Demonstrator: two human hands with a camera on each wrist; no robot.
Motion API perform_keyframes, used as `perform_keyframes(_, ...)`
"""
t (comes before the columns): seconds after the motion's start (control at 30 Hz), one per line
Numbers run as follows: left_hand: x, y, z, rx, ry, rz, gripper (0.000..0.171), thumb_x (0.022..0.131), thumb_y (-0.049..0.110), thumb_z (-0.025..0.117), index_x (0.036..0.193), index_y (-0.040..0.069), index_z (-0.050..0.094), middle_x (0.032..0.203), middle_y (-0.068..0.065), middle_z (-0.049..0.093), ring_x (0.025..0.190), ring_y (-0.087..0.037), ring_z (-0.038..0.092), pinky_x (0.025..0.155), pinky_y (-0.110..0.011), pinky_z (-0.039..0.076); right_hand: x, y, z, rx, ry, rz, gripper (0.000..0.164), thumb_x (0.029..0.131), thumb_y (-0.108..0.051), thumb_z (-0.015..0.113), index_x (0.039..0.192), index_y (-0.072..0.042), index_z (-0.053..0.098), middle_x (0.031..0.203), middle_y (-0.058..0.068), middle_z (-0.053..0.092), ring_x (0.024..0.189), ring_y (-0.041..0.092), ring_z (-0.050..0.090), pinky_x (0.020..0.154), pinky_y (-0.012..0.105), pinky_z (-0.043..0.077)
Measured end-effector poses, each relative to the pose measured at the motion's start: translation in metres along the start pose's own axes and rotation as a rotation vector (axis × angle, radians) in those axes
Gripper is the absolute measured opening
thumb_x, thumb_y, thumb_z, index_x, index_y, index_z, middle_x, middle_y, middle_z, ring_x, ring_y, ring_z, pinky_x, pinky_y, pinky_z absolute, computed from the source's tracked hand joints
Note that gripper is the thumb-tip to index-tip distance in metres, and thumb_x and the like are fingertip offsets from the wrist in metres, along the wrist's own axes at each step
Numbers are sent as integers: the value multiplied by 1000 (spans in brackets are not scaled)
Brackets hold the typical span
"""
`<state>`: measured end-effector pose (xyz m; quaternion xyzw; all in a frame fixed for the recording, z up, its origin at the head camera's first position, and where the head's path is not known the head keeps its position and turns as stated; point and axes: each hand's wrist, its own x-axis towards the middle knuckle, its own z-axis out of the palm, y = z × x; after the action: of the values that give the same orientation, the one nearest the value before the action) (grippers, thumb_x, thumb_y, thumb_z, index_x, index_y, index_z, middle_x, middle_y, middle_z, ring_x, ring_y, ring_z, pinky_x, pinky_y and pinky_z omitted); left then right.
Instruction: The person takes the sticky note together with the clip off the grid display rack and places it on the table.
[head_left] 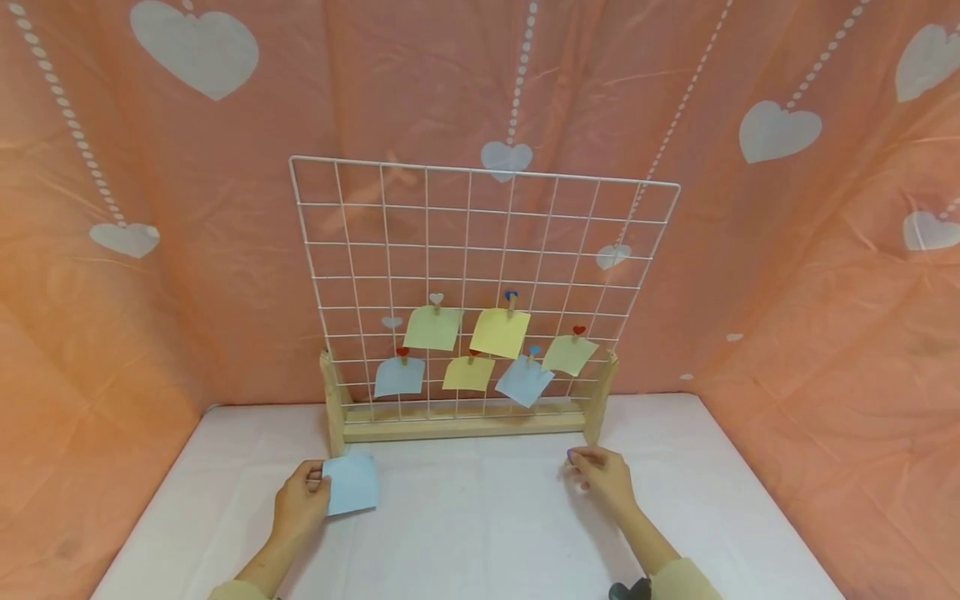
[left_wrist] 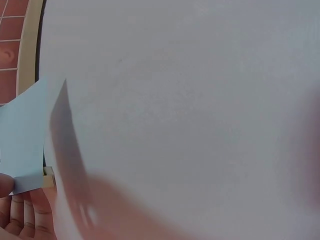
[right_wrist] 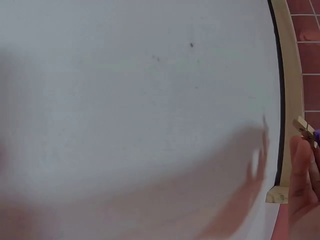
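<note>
Low over the white table, my left hand [head_left: 300, 504] pinches a light blue square of paper [head_left: 351, 485] by its left edge, thumb on its face. My right hand [head_left: 606, 479] holds a small wooden clothespin [right_wrist: 303, 126] with a purple piece on it between thumb and fingertips. In the head view the fingers mostly hide that clothespin, and only a purple spot shows. Beyond both hands stands a white wire grid [head_left: 448, 169] in a wooden base [head_left: 465, 428]. Green, yellow and blue paper notes hang on its lower half, such as a yellow note [head_left: 500, 332], under heart-topped clips.
The grid's wooden foot [head_left: 592, 408] rises at the right, near my right hand. A dark heart-shaped piece [head_left: 630, 590] shows beside the right sleeve at the lower edge. Pink cloth [head_left: 247, 317] with white hearts encloses the table [head_left: 465, 533] at the back and sides.
</note>
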<state>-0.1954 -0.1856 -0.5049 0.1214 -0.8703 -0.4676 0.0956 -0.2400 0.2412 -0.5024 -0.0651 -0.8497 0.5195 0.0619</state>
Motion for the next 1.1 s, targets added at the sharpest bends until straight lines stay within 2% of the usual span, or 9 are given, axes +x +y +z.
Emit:
perform_keyframes(0.17,0,-4,1,28,5,-5,30,88,0,49,112,-16,55,98,-28,62,85,-33,61,74,-34,49,-1,6,-1,-7,-3,42,23,90,-14,64,103,4,69,80,11,72,62,14,63,50,24,52)
perform_keyframes(0.37,0,-13,0,63,9,-47,34,86,3,47,113,-17,54,101,-33,62,93,-43,60,82,-48,47,-2,12,-5,-2,-8,62,25,91,-13,62,104,7,67,79,12,71,62,10,61,49,23,52)
perform_keyframes(0.6,-1,-23,-4,84,3,-32,32,86,3,50,110,-18,54,97,-32,62,89,-42,62,74,-39,51,-3,17,-12,-21,-33,88,27,91,-13,62,104,10,66,82,13,71,67,12,62,51,25,53)
perform_keyframes(0.87,-1,-26,-8,111,-61,-36,37,83,3,56,112,-19,51,98,-33,61,88,-41,62,76,-46,52,-3,23,-15,-35,-57,118,28,90,-14,63,103,11,66,77,7,69,68,11,60,55,23,53)
perform_keyframes(1.1,-5,-30,-4,155,-73,-37,37,81,3,60,111,-17,52,95,-29,62,82,-33,62,71,-42,51,-6,35,-15,-28,-71,116,28,89,-16,65,105,7,67,87,9,70,73,11,62,62,22,55)
